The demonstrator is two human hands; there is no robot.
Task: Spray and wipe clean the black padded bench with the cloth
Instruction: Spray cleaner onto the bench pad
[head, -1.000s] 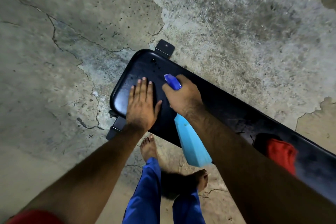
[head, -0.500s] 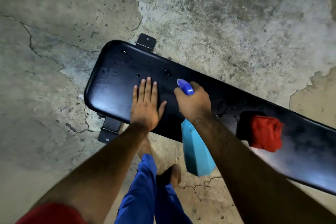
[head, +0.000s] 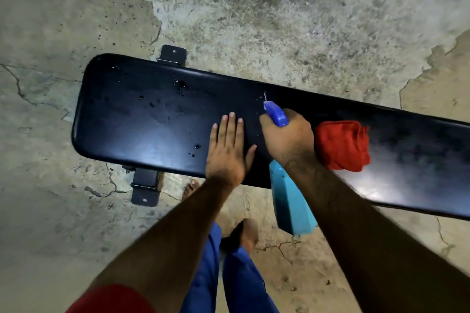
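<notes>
Left hand [head: 227,150] lies flat, palm down, fingers straight and close together, on the black padded bench [head: 142,119]; right hand [head: 288,138], just beside it, is curled around the neck of a spray bottle [head: 292,206], whose dark blue nozzle [head: 276,113] projects beyond the knuckles and points away from the person over the pad. Bottle body, light blue, hangs below the right wrist, past the near edge of the bench. Red cloth [head: 342,145], bunched into a loose heap, rests on the pad immediately to the outer side of the right hand; whether it touches the hand cannot be told. Most of the bare pad stretches beyond the left hand's outer side, ending in a rounded corner. Bench continues past the cloth and is cut off by the frame edge. Trigger and the fingers on it are hidden behind the right hand. Padding is glossy black, with scattered dark droplets ahead of and beside the left hand's fingertips and pale glare patches near its near edge. Two black metal brackets [head: 145,188] protrude from under the pad, one on the near side, one on the far side, over a cracked concrete floor [head: 279,20]. Bare feet and blue trouser legs [head: 241,274] appear between the forearms, blurred.
</notes>
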